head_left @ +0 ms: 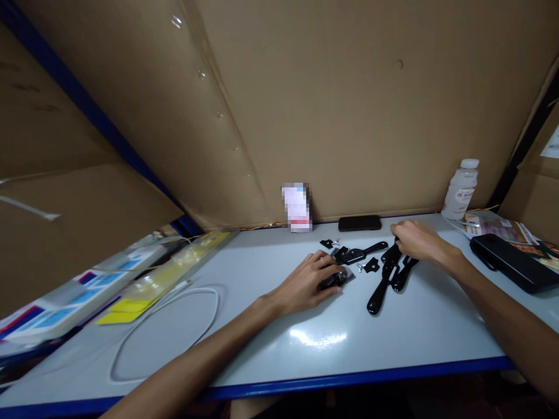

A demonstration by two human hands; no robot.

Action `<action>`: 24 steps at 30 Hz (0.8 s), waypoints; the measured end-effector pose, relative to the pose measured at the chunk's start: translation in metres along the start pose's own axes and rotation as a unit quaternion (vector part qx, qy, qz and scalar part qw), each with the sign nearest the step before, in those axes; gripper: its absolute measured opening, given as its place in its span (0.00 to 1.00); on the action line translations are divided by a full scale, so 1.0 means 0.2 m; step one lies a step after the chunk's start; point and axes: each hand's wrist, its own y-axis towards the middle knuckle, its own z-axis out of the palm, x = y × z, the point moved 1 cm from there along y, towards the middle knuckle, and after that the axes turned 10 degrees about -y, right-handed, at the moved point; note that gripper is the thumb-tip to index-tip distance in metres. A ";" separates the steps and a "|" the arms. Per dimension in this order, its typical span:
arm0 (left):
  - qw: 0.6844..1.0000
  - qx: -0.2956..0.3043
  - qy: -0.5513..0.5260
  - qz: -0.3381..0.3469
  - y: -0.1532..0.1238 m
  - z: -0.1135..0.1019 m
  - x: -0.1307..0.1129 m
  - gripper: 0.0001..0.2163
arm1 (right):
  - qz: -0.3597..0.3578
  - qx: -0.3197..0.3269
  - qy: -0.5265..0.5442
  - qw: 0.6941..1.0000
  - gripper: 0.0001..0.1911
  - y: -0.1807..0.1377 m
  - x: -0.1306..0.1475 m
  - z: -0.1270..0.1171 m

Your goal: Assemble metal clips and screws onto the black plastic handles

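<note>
My left hand (pixel 312 279) rests low on the table, thumb and fingers around a small clear plastic bag (pixel 348 276) with dark parts in it. The fingers partly hide its contents. Just beyond lies a black spokeshave (pixel 364 251), its handle pointing right. Small black cap pieces (pixel 372 265) and silver wing screws (pixel 360 268) are scattered beside it. To the right, my right hand (pixel 410 238) is closed on the upper end of a black spokeshave (pixel 393 254) in a small heap. Another black spokeshave (pixel 379 297) points toward the front edge.
A phone (pixel 297 208) leans against the cardboard wall, with a dark flat case (pixel 360 223) near it. At right stand a bottle (pixel 461 191) and a black case (pixel 513 262). A white cable (pixel 116 355) loops at left, near yellow packaging (pixel 126 308).
</note>
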 end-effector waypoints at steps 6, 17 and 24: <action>1.000 0.010 -0.013 0.027 -0.01 0.01 0.00 0.16 | -0.095 -0.098 0.017 0.991 0.21 0.03 0.20 0.07; 0.999 0.014 -0.005 0.048 -0.01 0.04 0.00 0.18 | -0.013 -0.065 -0.038 0.997 0.18 0.13 0.02 0.11; 0.999 0.018 -0.001 0.047 -0.01 0.04 0.00 0.18 | 0.050 -0.033 -0.029 0.998 0.13 0.03 -0.09 0.00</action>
